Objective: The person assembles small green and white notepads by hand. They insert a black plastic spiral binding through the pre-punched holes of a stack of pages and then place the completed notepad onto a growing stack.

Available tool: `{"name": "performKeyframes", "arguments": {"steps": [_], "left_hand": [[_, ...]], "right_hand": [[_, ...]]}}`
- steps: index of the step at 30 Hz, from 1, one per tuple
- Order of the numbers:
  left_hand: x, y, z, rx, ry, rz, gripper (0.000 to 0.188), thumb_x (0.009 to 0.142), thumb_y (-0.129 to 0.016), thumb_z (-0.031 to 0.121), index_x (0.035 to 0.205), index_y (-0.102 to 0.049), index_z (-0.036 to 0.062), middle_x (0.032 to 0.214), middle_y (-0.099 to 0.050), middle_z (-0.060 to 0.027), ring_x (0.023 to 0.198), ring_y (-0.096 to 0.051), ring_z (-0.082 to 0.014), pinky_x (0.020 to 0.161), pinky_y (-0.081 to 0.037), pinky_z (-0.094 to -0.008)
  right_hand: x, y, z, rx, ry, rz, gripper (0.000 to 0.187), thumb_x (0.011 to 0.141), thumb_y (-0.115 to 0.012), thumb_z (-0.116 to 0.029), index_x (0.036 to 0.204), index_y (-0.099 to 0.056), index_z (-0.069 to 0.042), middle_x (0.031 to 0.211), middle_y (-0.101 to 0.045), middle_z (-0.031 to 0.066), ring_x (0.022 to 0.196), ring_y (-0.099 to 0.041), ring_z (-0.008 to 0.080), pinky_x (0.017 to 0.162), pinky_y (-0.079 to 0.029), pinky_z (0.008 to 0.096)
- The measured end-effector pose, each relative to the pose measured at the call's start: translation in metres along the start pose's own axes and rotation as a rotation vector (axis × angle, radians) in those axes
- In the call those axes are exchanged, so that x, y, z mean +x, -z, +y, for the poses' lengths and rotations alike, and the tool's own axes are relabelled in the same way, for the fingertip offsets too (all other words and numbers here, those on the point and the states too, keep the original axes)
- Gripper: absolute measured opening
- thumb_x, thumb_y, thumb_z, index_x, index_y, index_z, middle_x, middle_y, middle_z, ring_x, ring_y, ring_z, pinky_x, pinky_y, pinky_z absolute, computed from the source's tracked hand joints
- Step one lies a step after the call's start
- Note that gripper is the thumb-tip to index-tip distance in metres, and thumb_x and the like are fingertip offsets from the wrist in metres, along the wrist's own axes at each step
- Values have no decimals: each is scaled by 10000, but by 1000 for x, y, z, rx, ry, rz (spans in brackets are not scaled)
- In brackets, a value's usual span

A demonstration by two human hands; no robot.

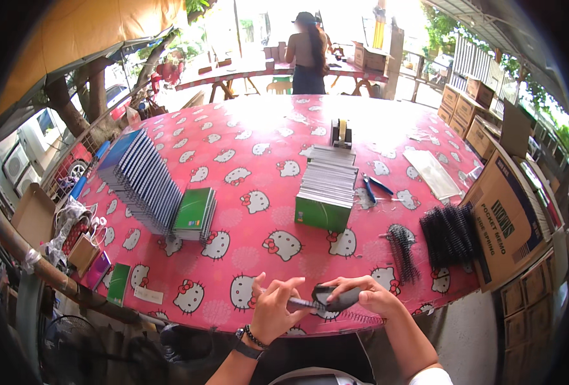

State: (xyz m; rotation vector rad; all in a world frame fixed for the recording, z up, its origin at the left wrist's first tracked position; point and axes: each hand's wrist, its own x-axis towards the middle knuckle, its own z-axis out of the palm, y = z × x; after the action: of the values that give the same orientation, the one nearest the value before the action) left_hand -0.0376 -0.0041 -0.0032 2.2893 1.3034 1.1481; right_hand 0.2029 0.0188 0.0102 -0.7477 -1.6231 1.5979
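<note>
Near the table's front edge, my left hand (273, 309) pinches a thin small notepad (302, 303) seen nearly edge-on, some fingers raised. My right hand (369, 294) is closed around a dark, smooth, rounded object (343, 299) beside the pad's edge; its exact kind is unclear. A thin black spiral coil (361, 316) trails from the pad's edge below my right hand. Farther ahead stands a row of unbound green-covered pads (323, 215). To the left are a few green spiral notepads (193, 208) and a tall leaning stack of bound notepads (140, 183).
Black spiral coils lie in a small bunch (402, 250) and a larger pile (448, 236) at the right, against a cardboard box (505, 221). Blue-handled cutters (377, 187), a tape dispenser (341, 133) and a clear plastic sheet (432, 173) lie farther back. A person (309, 54) stands beyond the table.
</note>
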Motion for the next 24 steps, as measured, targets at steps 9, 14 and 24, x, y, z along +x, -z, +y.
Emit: {"name": "performKeyframes", "arguments": {"steps": [9,14,24], "left_hand": [[-15,-20,-26,-813,294,301,899,623,-871,134,1348,-345,61,1158,-502,-101,1030,-526,-164,887,-453,-341],[-25,-28,-33,-855,465,101,542,699,-811,33,1058,-406,61,839,-513,-5,766,-534,-87,723,-488,-248],[-27,-35,-43,-792,381,112,523,717,-820,106,1029,-402,73,893,-488,-17,793,-520,-87,700,-472,-254]], "right_hand": [[18,1,0,-269,8,-99,395,819,-690,-328,1076,-674,-29,1141,-616,164,1112,-543,268,961,-395,376],[26,0,2,315,47,-102,376,833,-693,-344,1024,-681,-20,1031,-648,97,961,-557,173,816,-444,343],[41,-4,5,-167,-165,-23,433,844,-679,-334,1115,-640,2,1144,-592,95,925,-573,136,802,-445,269]]}}
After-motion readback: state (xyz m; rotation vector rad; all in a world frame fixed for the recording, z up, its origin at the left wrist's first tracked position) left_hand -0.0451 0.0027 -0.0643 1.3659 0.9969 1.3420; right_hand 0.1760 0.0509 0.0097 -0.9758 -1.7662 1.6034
